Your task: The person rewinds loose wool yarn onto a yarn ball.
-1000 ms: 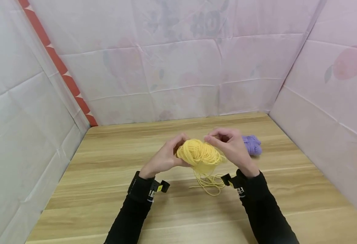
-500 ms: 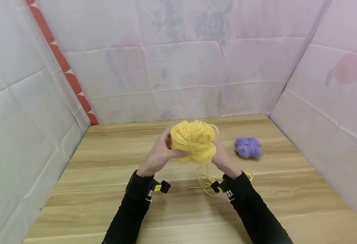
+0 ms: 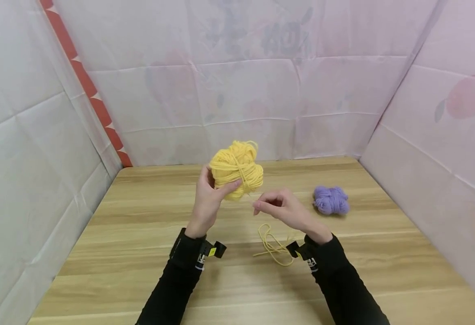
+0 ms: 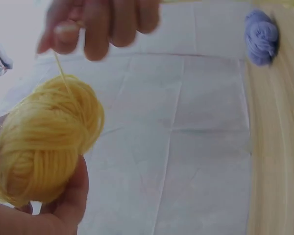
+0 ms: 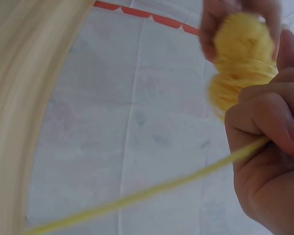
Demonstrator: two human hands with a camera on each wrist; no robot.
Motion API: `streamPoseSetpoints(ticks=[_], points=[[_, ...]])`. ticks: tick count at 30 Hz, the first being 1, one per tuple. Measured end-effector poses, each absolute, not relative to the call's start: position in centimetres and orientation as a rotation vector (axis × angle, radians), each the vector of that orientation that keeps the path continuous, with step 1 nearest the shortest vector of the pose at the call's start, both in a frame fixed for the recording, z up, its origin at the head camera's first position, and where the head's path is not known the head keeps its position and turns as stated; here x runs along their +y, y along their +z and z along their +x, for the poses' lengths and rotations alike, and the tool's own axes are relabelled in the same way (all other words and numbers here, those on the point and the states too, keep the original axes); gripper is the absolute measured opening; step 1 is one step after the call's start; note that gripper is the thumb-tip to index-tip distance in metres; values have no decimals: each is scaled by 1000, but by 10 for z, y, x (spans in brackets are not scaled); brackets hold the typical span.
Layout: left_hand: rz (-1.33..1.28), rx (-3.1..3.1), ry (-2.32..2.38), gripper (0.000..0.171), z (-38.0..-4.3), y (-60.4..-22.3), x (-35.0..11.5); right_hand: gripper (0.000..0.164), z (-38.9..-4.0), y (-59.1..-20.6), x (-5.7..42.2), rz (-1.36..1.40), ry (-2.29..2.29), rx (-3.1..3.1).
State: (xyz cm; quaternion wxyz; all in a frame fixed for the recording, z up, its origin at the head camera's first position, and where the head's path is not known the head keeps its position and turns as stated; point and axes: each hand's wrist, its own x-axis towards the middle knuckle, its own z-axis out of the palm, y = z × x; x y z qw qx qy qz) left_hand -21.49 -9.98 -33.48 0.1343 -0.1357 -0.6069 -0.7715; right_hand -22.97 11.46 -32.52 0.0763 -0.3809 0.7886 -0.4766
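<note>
Left hand (image 3: 206,201) grips the ball (image 3: 237,170), likely to anchor it against the strand (image 4: 62,73) the right hand (image 3: 288,211) pinches just beside

The left-wrist view's top edge crops the right hand (image 4: 99,24).

The left hand (image 3: 208,201) grips, higher in the head view than the curled right hand (image 3: 286,209), which pinches
</note>
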Motion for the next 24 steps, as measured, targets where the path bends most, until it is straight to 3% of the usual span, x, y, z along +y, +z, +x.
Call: streamPoseSetpoints(ticks=[12,24], points=[[-389,-2220,-1777,52,-217,-339,-97,12,-212,-298,142,-1132,-1605,2481],[-981,-2465,-1566,54,-215,-339,-99,12,-220,-302,149,-1063,-1898,2532]])
